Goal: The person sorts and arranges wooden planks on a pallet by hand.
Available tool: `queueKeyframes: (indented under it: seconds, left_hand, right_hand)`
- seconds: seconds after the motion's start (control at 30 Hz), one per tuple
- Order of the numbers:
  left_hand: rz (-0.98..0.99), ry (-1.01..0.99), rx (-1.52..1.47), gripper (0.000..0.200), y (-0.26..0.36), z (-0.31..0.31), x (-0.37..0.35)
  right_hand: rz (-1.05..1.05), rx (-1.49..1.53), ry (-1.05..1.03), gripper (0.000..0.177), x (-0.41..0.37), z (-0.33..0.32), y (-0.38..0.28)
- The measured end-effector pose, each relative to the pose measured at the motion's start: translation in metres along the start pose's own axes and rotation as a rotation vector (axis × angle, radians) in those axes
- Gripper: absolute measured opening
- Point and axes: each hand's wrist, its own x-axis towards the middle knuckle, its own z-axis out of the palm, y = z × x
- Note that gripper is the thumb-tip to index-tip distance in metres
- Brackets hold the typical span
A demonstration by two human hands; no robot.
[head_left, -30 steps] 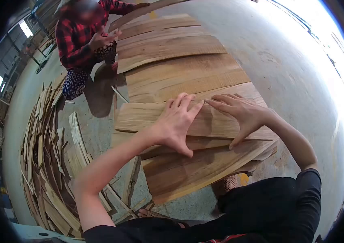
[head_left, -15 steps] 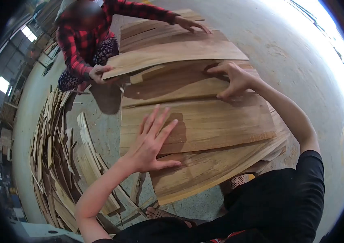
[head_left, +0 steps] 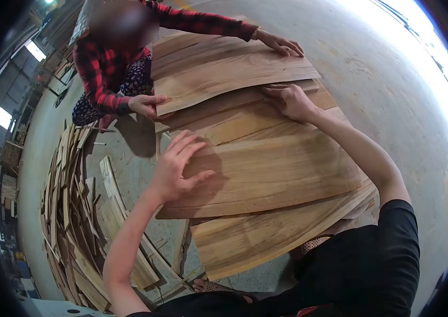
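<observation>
My left hand, fingers spread, hovers over the left end of a thin wooden sheet and its shadow falls on the wood. My right hand reaches across the stack with fingers stretched out. Its fingertips are right at the near edge of an upper wooden sheet, partly hidden there. A person opposite has one hand at that sheet's left end and the other hand flat near its far right side. Another wooden sheet lies closest to my body.
Long wood offcuts are heaped on the floor at the left, with loose strips beside the stack. The co-worker in a red checked shirt crouches at the far left. Concrete floor spreads out at the right.
My left hand has moved left and a little away from me. My right hand's thumb has drawn nearer its fingers. The sheet under my left hand has shifted toward me; the co-worker's hands moved right.
</observation>
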Motion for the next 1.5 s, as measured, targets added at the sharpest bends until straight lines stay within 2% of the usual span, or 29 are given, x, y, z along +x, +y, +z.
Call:
queueKeyframes:
  seconds: [0.1,0.2,0.27,0.3,0.37,0.4,0.47,0.53,0.63,0.67,0.77,0.8,0.9,1.0,1.1,1.13,1.23,1.3,1.33,1.43,1.5]
  left_hand:
    - [-0.093,0.075,-0.006,0.056,-0.010,-0.002,-0.007]
    - [-0.441,0.148,-0.194,0.050,-0.043,-0.003,-0.023]
    - [-0.661,0.258,-0.316,0.056,-0.074,0.003,-0.032]
    - [-0.775,0.321,-0.383,0.060,-0.089,0.010,-0.035]
    - [-0.667,0.431,-0.573,0.072,-0.118,0.035,-0.030]
    - [-0.612,0.489,-0.664,0.079,-0.128,0.041,-0.025]
    - [-0.454,0.378,-0.793,0.094,-0.136,0.038,0.003]
    - [-0.463,0.255,-0.789,0.095,-0.122,0.026,0.026]
    - [-0.399,0.455,-0.656,0.095,-0.130,0.047,0.042]
    - [-0.356,0.411,-0.716,0.088,-0.142,0.052,0.047]
    - [-0.243,0.527,-0.825,0.079,-0.152,0.069,0.042]
    - [-0.261,0.503,-0.650,0.074,-0.136,0.057,0.042]
    - [-0.381,0.380,-0.696,0.078,-0.133,0.048,0.044]
    - [-0.414,0.384,-0.696,0.080,-0.122,0.041,0.047]
    - [-0.443,0.432,-0.664,0.083,-0.147,0.065,0.056]
    - [-0.438,0.413,-0.728,0.082,-0.148,0.064,0.056]
    - [-0.401,0.371,-0.923,0.081,-0.147,0.066,0.058]
    - [-0.324,0.343,-1.048,0.083,-0.155,0.066,0.060]
    - [-0.319,0.384,-1.021,0.080,-0.152,0.065,0.060]
    - [-0.535,0.230,-1.062,0.077,-0.145,0.049,0.051]
    - [-0.558,0.220,-0.969,0.071,-0.146,0.042,0.033]
  right_hand:
    - [0.021,-0.047,-0.003,0.038,-0.003,-0.002,-0.001]
    - [0.059,-0.115,-0.069,0.037,-0.004,-0.004,-0.001]
    - [0.122,-0.185,-0.094,0.035,-0.003,0.000,0.001]
    - [0.091,-0.163,-0.033,0.031,-0.003,0.002,0.000]
    - [0.022,-0.117,0.080,0.026,-0.007,0.002,-0.002]
    - [0.063,-0.161,0.043,0.024,-0.010,0.004,0.008]
    - [0.137,-0.251,-0.025,0.018,-0.013,0.014,0.036]
    - [0.165,-0.263,-0.001,0.014,-0.020,0.023,0.048]
    - [0.170,-0.257,0.077,0.013,-0.016,0.015,0.039]
    - [0.172,-0.242,0.110,0.013,-0.010,0.013,0.037]
    - [0.011,0.009,0.424,0.017,0.016,0.018,0.059]
    - [0.115,-0.186,0.123,0.023,0.012,0.004,0.054]
    - [0.189,-0.125,0.113,0.029,-0.012,0.026,0.055]
    - [0.120,-0.090,0.065,0.032,-0.006,0.024,0.070]
    - [0.096,-0.110,0.098,0.037,0.007,0.017,0.060]
    - [0.040,-0.114,0.071,0.038,0.010,0.017,0.062]
    - [0.085,-0.066,0.028,0.038,0.014,0.006,0.028]
    - [0.023,-0.059,0.035,0.042,0.016,0.014,0.043]
    - [-0.008,-0.057,0.034,0.044,0.017,0.012,0.043]
    - [0.140,-0.162,-0.130,0.052,0.014,-0.001,0.011]
    - [0.092,-0.042,-0.236,0.068,0.003,-0.025,-0.024]
